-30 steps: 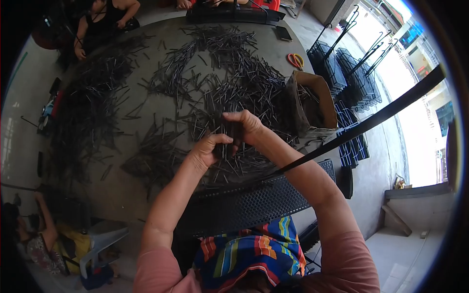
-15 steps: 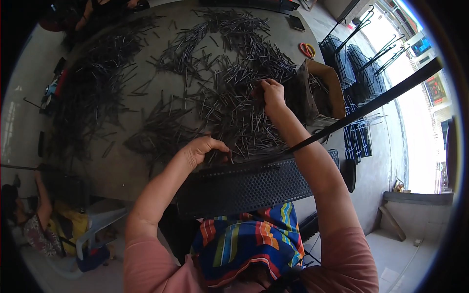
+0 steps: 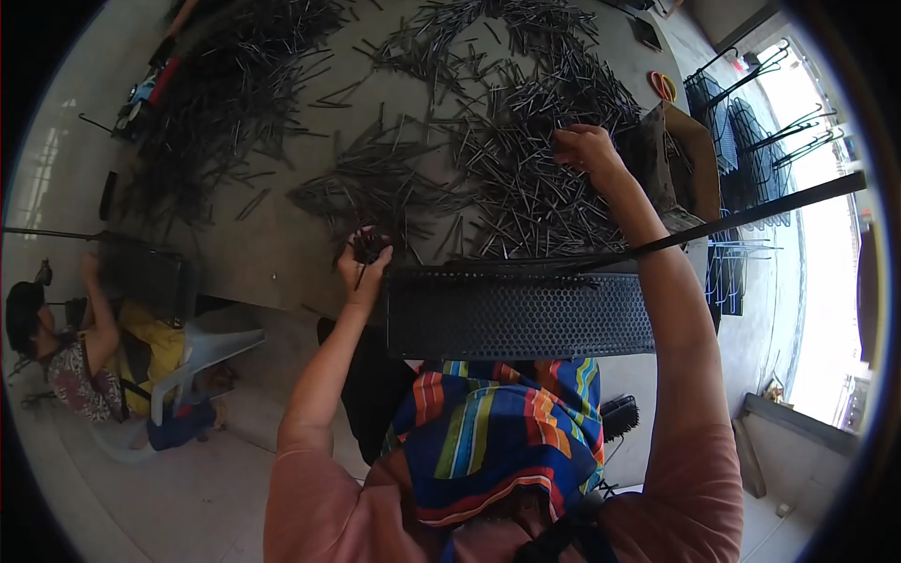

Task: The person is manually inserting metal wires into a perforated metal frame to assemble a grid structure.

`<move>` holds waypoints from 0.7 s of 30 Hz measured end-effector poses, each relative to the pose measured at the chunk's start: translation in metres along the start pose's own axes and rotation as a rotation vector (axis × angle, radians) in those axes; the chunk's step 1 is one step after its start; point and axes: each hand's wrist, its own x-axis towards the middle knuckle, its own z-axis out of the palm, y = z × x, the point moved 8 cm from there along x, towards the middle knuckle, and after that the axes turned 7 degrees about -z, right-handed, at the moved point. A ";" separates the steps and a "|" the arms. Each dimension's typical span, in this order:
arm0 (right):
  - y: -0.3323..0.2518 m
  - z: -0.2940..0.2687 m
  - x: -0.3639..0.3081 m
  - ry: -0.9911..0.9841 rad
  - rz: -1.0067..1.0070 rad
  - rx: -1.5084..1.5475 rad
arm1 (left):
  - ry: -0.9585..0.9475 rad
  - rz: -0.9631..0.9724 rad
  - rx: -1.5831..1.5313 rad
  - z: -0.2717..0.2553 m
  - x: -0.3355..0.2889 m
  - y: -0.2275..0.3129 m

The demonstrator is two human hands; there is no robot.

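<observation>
Loose thin black strips [image 3: 526,192] lie in a broad tangled pile on the table. My left hand [image 3: 366,258] is turned up at the table's near edge, its dark-stained fingers curled around a few thin black strips. Over the right part of the pile, my right hand [image 3: 588,150] reaches down with bent, closed fingers; whatever is between them is hidden. A black perforated metal basket [image 3: 521,314] lies across the table's near edge, above my striped apron [image 3: 497,422]. Its long black bar [image 3: 760,208] slants up to the right, across my right forearm.
An open cardboard box [image 3: 696,155] stands right of the pile, with red-and-yellow scissors [image 3: 663,86] behind it. Black wire baskets [image 3: 741,122] with long handles are stacked farther right. More strips [image 3: 216,113] cover the table's left. A seated person [image 3: 84,352] works at far left.
My left hand has left the pile beside the basket, moved left and turned up with strips in it. My right hand stays over the pile. The view has shifted.
</observation>
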 end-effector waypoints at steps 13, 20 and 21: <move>-0.020 -0.127 -0.157 0.596 -0.456 -0.148 | -0.573 0.171 0.260 0.092 0.055 0.149; -0.036 -0.019 -0.317 0.334 -0.708 -0.588 | -0.290 0.076 1.431 0.057 0.060 0.143; -0.021 0.001 -0.319 0.204 -0.611 -0.520 | -0.300 0.080 1.431 0.059 0.047 0.148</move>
